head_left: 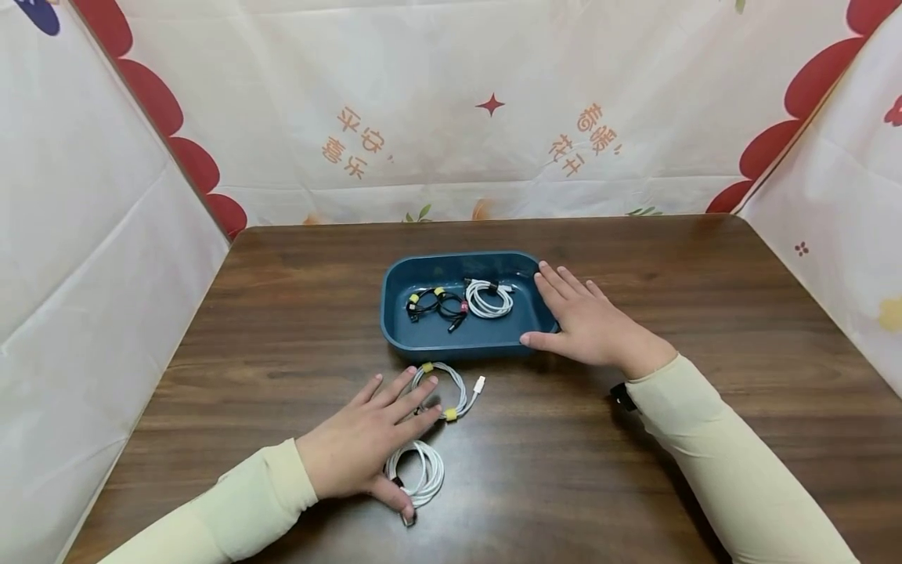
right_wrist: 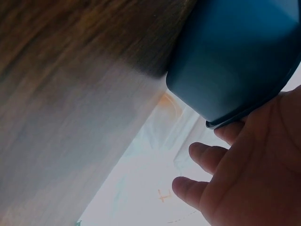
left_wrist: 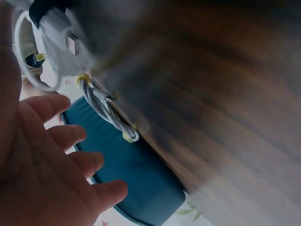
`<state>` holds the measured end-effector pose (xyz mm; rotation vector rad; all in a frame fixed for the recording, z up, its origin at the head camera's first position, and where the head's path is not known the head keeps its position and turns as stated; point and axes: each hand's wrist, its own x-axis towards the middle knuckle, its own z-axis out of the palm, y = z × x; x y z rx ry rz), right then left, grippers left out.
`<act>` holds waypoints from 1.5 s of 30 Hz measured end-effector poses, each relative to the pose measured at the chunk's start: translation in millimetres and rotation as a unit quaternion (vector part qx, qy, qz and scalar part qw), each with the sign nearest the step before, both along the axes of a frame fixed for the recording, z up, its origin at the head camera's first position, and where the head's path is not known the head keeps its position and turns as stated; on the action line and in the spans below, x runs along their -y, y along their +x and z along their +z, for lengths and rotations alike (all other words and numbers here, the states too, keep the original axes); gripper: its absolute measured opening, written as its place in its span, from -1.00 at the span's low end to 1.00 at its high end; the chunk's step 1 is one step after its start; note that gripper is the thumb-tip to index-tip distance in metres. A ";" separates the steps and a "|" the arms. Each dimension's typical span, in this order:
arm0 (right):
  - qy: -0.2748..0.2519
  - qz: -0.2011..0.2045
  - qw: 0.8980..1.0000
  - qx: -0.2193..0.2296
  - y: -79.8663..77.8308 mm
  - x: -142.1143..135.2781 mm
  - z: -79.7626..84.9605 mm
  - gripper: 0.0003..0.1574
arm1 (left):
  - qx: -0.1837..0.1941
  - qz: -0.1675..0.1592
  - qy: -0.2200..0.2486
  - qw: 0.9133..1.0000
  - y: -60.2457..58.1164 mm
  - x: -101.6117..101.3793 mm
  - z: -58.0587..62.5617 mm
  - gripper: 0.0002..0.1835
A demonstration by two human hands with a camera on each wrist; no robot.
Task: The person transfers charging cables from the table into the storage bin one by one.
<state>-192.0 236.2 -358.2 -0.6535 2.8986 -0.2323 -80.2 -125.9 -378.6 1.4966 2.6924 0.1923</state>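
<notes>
My left hand [head_left: 362, 439] hovers with spread fingers over two coiled cables on the table. One is a white cable [head_left: 435, 474] under the thumb side; the other, a grey cable [head_left: 461, 395] with yellow ties, lies partly hidden below the fingertips. The left wrist view shows a gap between the palm [left_wrist: 51, 165] and the grey coil [left_wrist: 106, 110]. My right hand [head_left: 588, 325] rests at the right end of a blue bin [head_left: 486, 337], fingers extended along its rim. In the bin lie coiled black cables [head_left: 453, 315] and a white coil [head_left: 491, 315].
The brown wooden table [head_left: 296, 313] reaches back to a patterned cloth [head_left: 451, 141] that also hangs on both sides. A small black object [head_left: 623, 396] shows at the right wrist, beside the sleeve.
</notes>
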 end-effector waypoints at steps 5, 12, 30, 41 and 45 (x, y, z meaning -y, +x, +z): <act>-0.002 -0.001 1.000 -0.001 1.2 0.0 -2.4 0.30 | 0.014 0.004 -0.011 1.000 2.5 4.2 -2.2 0.27; -0.003 -0.001 1.000 0.000 0.6 -0.7 -2.7 0.29 | 0.016 -0.012 -0.010 1.000 4.6 4.7 -3.7 0.28; -0.015 0.000 1.000 0.004 1.3 -1.7 -4.7 0.35 | -0.031 -0.031 -0.069 0.997 2.8 -6.4 -6.7 0.22; -0.020 -0.001 1.000 0.002 3.1 -1.5 -3.1 0.35 | -0.032 -0.042 -0.079 0.995 1.1 -9.5 -4.0 0.15; -0.022 -0.001 1.000 0.003 3.4 -1.2 -3.3 0.33 | -0.039 -0.058 -0.073 0.995 1.0 -9.5 -3.5 0.09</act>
